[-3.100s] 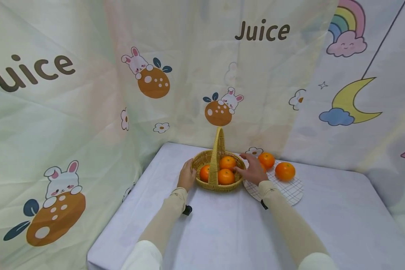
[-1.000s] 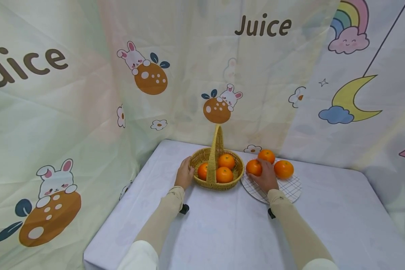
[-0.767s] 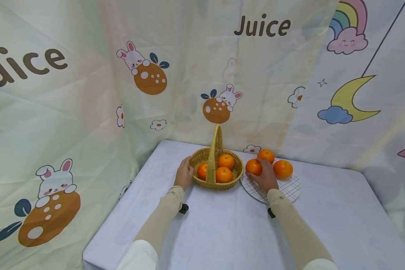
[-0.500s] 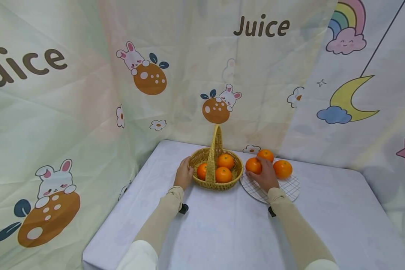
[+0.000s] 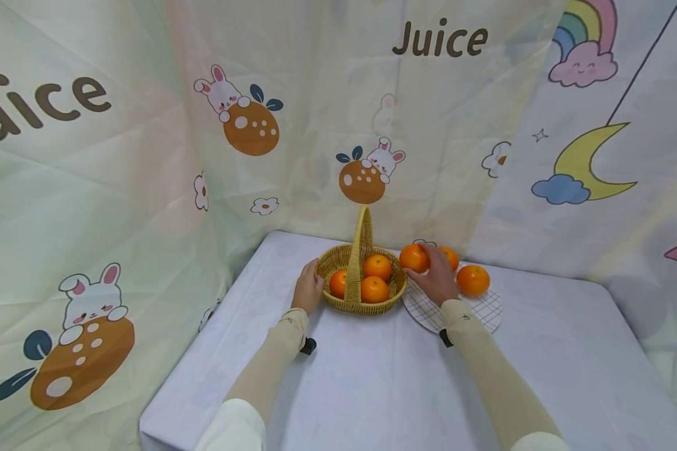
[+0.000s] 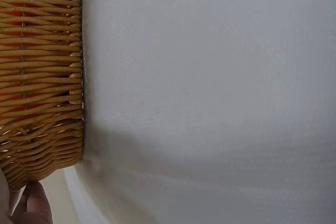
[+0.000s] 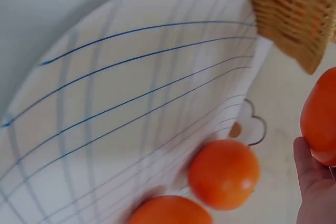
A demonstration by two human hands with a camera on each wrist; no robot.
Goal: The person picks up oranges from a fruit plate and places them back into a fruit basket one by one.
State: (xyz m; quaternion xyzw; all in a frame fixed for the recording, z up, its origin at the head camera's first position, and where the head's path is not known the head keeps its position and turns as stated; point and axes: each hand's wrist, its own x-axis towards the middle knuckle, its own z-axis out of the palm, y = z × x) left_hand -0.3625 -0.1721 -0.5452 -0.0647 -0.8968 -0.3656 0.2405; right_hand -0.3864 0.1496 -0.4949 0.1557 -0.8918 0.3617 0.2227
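A wicker basket (image 5: 333, 299) with a tall arched handle stands on the table with three oranges (image 5: 375, 290) inside. My left hand (image 5: 307, 288) holds its left side; in the left wrist view only a few fingertips (image 6: 38, 203) show, against the woven wall. My right hand (image 5: 437, 279) grips another orange (image 5: 414, 258), raised clear of the plate just right of the basket rim. The round white plate (image 5: 488, 313) with a grid of lines bears two oranges, one (image 5: 473, 280) at the right and one (image 5: 450, 257) behind my right hand, partly hidden.
A pale cloth covers the table (image 5: 350, 376). Printed fabric curtains (image 5: 293, 94) close in the back and both sides, right behind the basket and plate. The basket's handle (image 5: 363, 232) rises above its rim.
My right hand has lifted an orange off the plate and moved it left and up, toward the basket. Three seconds ago that hand was over the basket's right rim. The left hand stays on the basket.
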